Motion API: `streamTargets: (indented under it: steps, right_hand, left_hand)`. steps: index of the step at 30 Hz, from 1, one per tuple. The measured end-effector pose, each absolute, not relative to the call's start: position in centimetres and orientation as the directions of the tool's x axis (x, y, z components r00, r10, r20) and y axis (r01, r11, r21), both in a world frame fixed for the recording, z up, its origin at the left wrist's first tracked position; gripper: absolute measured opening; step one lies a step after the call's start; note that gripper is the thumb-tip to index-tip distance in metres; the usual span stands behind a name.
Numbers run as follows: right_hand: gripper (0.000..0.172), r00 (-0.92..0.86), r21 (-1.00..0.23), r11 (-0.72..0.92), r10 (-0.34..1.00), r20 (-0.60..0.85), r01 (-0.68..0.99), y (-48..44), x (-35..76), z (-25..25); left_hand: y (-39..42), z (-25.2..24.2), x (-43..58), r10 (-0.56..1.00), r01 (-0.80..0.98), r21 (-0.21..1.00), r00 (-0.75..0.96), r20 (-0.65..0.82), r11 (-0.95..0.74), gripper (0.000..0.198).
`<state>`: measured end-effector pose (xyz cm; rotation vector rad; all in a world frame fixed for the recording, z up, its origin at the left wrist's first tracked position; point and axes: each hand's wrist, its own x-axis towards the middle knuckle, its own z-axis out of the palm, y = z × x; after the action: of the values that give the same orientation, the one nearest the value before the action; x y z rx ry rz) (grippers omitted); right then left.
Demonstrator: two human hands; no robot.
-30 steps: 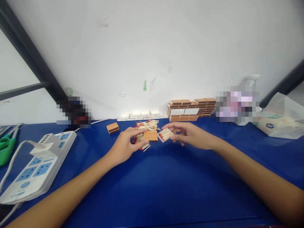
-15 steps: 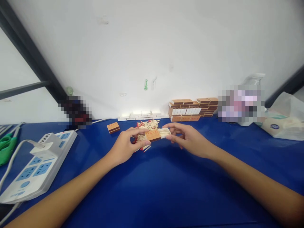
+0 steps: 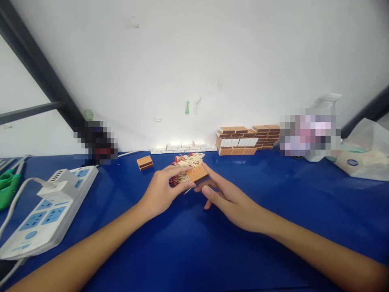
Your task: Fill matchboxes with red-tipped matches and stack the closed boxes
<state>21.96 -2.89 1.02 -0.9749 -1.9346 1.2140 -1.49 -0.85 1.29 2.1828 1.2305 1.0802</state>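
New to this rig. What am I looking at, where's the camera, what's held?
No machine: a person's two bare hands, filmed by one head-worn camera looking forward and down. The left hand has a small orange matchbox in its grip; the right hand is open, its index finger at the box's end. Behind lies a pile of loose matches; stacked matchboxes and white trays line the wall. The blue table also carries a power strip and green scissors at left, a plastic bag at right.

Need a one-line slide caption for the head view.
Left hand pinches an orange matchbox, right hand touching its end, over loose matches on a blue table; stacked matchboxes behind.
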Motion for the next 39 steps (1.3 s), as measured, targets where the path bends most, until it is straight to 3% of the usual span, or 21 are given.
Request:
streamTargets:
  steps: [4, 9, 14, 22, 30, 34, 39]
  right_hand:
    - [0.078, -0.506, -0.905, 0.301, 0.855, 0.117, 0.3, -3.0, 22.3, 1.4]
    - [0.069, -0.438, -0.73, 0.491, 0.851, 0.288, 0.475, -1.3, 23.6, 1.6]
    - [0.049, -0.422, -0.606, 0.555, 0.83, 0.364, 0.57, 0.2, 24.4, 0.8]
    - [0.035, -0.455, -0.539, 0.588, 0.809, 0.373, 0.604, 1.0, 24.9, 0.2]
    - [0.029, -0.476, -0.485, 0.598, 0.802, 0.361, 0.638, 1.2, 25.1, 0.1]
    - [0.028, -0.477, -0.48, 0.589, 0.808, 0.345, 0.65, 1.2, 25.2, 0.2]
    - [0.028, -0.478, -0.479, 0.583, 0.813, 0.334, 0.656, 1.2, 25.2, 0.2]
  left_hand:
    - [-0.6, 1.8, -1.7, 0.818, 0.566, 0.595, 0.334, 0.468, -0.571, 0.042]
    - [3.1, 4.2, -6.6, 0.782, 0.726, 0.384, 0.338, 0.523, -0.57, 0.036]
    - [6.0, 6.0, -12.8, 0.902, 0.867, 0.38, 0.16, 0.4, -0.322, 0.043]
    - [6.7, 5.7, -15.6, 0.968, 0.89, 0.389, 0.183, 0.172, -0.238, 0.045]
    - [6.8, 5.4, -15.4, 0.965, 0.923, 0.306, 0.181, 0.19, -0.233, 0.062]
    - [6.7, 5.6, -15.3, 0.967, 0.948, 0.226, 0.188, 0.171, -0.225, 0.052]
    - [6.8, 5.4, -15.5, 0.972, 0.942, 0.267, 0.157, 0.177, -0.201, 0.061]
